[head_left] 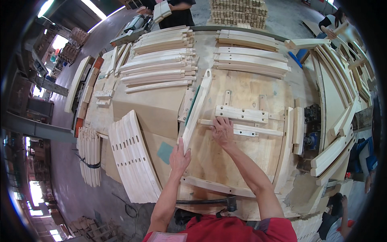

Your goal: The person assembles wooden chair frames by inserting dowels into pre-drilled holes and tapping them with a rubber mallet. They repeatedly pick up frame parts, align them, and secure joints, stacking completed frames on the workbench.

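Observation:
My left hand (179, 159) is closed round the near end of a long pale wooden slat (198, 105), which slants away from me and has a slot at its far tip. Beside that slat, my right hand (222, 131) grips a narrow wooden rail (262, 130) near its left end. The rail lies crosswise on the plywood board (242, 159), and its left tip is close to the slat. Just beyond the rail sits a wooden block with dark holes (242, 114), fixed across short strips. A green-edged strip (192, 105) runs along the slat's left side.
Slotted slats (133, 157) lie side by side at left, near a tied bundle of sticks (89, 157). Stacked rails (161, 66) and curved rails (252, 56) fill the far side. A hammer (230, 203) lies at the near edge. Curved frame parts (334, 76) stand right; other people work nearby.

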{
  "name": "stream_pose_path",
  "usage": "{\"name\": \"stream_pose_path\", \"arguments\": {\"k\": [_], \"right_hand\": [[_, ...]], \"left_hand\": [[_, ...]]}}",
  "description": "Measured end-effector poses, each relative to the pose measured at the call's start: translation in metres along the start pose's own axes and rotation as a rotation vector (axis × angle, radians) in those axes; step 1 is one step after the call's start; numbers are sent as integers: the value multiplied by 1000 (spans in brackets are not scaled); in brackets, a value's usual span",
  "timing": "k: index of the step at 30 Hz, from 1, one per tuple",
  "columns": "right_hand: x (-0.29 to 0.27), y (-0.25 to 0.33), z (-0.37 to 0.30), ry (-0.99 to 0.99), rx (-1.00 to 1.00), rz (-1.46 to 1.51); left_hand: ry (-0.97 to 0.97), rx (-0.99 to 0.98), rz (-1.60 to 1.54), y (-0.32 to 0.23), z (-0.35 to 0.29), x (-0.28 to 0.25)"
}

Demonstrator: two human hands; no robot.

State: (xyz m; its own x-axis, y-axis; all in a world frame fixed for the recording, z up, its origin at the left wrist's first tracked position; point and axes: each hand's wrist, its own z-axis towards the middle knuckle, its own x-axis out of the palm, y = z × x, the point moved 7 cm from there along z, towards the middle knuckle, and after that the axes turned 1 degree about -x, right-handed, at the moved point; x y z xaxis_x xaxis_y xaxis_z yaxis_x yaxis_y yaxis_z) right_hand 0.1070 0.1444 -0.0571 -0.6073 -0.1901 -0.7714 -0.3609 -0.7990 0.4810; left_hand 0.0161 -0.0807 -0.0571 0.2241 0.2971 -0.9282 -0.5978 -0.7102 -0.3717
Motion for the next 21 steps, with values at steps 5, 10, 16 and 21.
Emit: {"name": "stream_pose_path", "arguments": {"k": [5,10,16,21], "right_hand": [[12,-2,5,51,-2,17],[19,-9,6,67,8,54],[20,-5,5,42,18,48],[24,-9,12,53,-48,16]], "left_hand": [[-6,-2,-43,8,6,7],[26,-14,-57,9,13,13],[78,-10,-28,15,12,11],[-1,20,-71,6,18,13]]}}
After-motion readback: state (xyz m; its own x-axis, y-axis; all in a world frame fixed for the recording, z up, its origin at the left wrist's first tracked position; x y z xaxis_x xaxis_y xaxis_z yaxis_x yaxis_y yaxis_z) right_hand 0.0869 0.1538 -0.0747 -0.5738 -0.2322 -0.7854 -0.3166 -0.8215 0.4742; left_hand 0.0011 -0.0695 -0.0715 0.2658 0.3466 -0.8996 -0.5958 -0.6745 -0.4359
